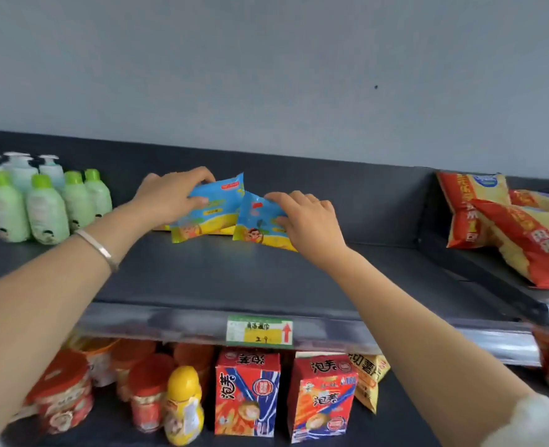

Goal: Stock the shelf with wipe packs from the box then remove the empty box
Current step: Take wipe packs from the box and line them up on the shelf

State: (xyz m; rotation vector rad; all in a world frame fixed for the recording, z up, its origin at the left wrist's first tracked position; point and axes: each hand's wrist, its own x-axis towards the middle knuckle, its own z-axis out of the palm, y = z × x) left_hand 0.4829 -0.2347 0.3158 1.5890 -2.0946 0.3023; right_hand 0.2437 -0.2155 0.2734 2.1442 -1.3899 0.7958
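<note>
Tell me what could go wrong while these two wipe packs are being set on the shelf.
1. The left pack and right pack stand tilted on the shelf, gripped by the left hand and right hand; released, they may topple.
2. The right pack overlaps the left, so shifting one may drag the other.
3. The left forearm lies near the green bottles; a sideways sweep could knock them.

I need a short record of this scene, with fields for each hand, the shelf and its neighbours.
left hand: grips left wipe pack
right hand: grips right wipe pack
packs: on the shelf, right one overlapping the left
shelf front: price label
left side: green bottles
right side: snack bags
box: not in view
</note>
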